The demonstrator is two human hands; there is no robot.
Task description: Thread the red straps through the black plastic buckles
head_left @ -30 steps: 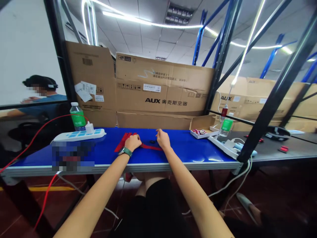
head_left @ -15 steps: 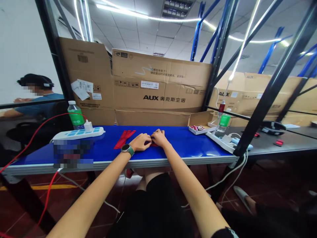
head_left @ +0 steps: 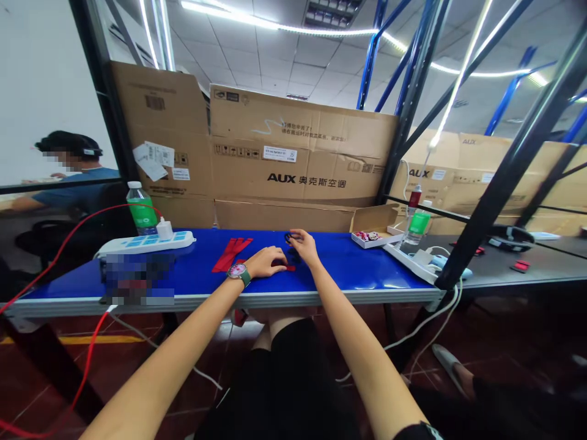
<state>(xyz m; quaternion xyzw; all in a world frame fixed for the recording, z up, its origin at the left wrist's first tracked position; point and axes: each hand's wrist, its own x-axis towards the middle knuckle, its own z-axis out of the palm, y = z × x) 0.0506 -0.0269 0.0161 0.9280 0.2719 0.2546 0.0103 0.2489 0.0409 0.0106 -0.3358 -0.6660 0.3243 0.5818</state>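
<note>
My right hand (head_left: 303, 245) is raised a little over the blue table top (head_left: 339, 260), thumb and fingertips pinching a small black curled piece (head_left: 288, 238), perhaps a loop of strap. Beside it, my left hand (head_left: 266, 263), with a green-banded watch (head_left: 238, 271) on the wrist, rests low with curved fingers on a red strip (head_left: 290, 268). Most of that strip is hidden under the fingers. A dark patch between the hands is too blurred to name. Left of the watch lie several flat red strips (head_left: 232, 253), partly overlapping.
A white power strip (head_left: 147, 242) and a green-labelled bottle (head_left: 142, 211) stand at the left, near a blurred-out object (head_left: 135, 278). An open small box (head_left: 369, 239) sits back right, by another power strip (head_left: 413, 263). Cardboard (head_left: 298, 159) walls the back.
My right hand has lifted away from the left one, up and slightly right, and the black piece now shows in its fingers. The left hand stays nearly in place, with the red strip more exposed.
</note>
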